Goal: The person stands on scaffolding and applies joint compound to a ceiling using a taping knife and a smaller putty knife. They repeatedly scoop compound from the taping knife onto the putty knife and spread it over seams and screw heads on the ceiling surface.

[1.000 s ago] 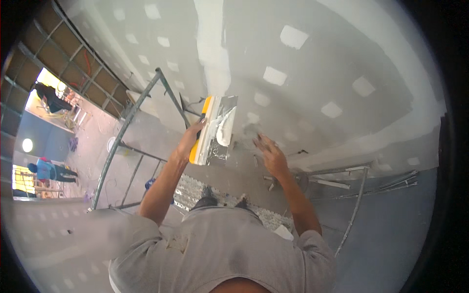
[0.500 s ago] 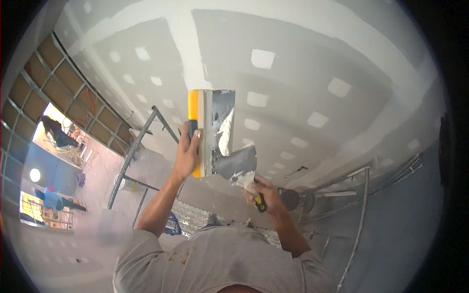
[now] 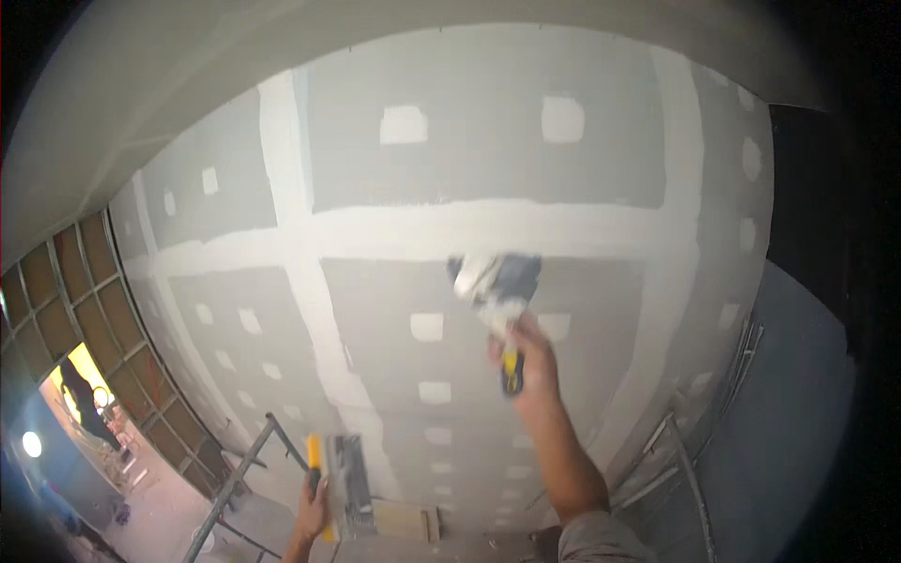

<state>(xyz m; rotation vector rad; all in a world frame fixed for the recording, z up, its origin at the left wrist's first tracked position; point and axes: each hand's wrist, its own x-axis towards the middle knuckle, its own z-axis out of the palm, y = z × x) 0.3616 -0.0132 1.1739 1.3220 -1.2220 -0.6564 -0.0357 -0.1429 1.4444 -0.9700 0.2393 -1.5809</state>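
My right hand (image 3: 531, 361) is raised in front of the drywall (image 3: 488, 150), closed round the yellow and black handle of a putty knife (image 3: 518, 276). White joint compound (image 3: 477, 274) is heaped on the left part of its blade. That blade is just under the pale horizontal joint band; whether it touches the wall I cannot tell. Lower left, my left hand (image 3: 313, 507) grips a wide drywall knife (image 3: 351, 483) by its long yellow handle. Grey and white smears show on its upright blade.
Metal scaffold rails rise at the left (image 3: 230, 488) and right (image 3: 690, 479). Farther left are an open metal stud wall (image 3: 80, 291) and a lit doorway with a person (image 3: 86, 403) beyond. A dark wall (image 3: 760, 413) lies to the right.
The view has tilted up the wall. My right hand has lifted the putty knife away from the wide knife, with more compound on its blade. The left hand now appears lower.
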